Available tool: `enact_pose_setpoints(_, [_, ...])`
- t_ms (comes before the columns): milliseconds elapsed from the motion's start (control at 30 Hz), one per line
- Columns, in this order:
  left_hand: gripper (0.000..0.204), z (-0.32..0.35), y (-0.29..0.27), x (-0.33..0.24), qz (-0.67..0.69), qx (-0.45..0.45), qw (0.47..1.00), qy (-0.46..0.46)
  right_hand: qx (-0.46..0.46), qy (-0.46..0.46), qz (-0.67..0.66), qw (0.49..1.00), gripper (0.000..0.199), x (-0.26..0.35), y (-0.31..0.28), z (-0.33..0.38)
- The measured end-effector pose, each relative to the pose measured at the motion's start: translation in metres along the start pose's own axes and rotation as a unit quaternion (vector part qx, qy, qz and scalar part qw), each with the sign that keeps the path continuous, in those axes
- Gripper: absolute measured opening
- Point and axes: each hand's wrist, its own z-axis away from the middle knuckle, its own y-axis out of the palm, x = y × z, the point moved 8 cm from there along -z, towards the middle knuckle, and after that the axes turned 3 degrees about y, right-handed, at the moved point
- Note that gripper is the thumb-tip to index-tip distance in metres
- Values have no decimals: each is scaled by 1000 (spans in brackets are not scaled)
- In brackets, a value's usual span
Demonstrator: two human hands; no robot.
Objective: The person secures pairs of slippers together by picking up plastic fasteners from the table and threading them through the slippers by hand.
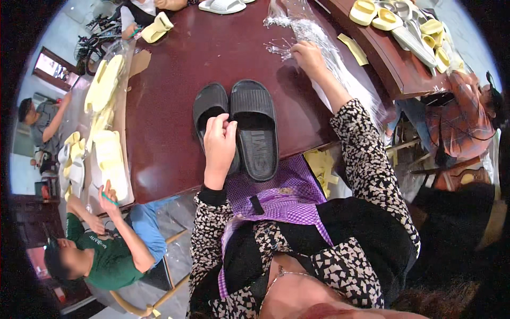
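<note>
A pair of black slide sandals lies side by side at the near edge of the table, toes pointing away from me. The right slide (258,143) shows its ribbed strap and footbed. Part of the left slide (211,101) is hidden by my left hand (219,141), which is over it with its fingers curled together. Whatever those fingers may hold does not show. Farther off to the right, my right hand (309,57) pinches at a loose bunch of thin white plastic ties (280,49) on clear plastic film.
Around me is a dark red table (164,122). Yellow slides (109,154) line its left side, beside a person in a green shirt (114,255). More yellow and grey slides (409,32) are piled on another table at right, near a person in a plaid shirt (459,125).
</note>
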Motion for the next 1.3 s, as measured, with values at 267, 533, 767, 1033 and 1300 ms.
enact_pose_setpoints(267, [17,-81,14,-54,109,-12,988,107,-58,-28,-228,972,7,57,-50,-17])
enact_pose_setpoints(533, [23,-168,86,-39,248,50,967,38,-65,39,-406,911,9,101,-82,-28])
enact_pose_setpoints(767, [19,-162,95,-34,215,33,976,23,-65,-19,-350,934,20,95,-76,-18])
enact_pose_setpoints(1033, [10,-163,80,23,400,-35,902,-157,58,67,33,996,30,-14,-6,32])
enact_pose_setpoints(1300, [11,-173,2,90,380,-181,894,-155,111,81,49,989,33,-41,5,40])
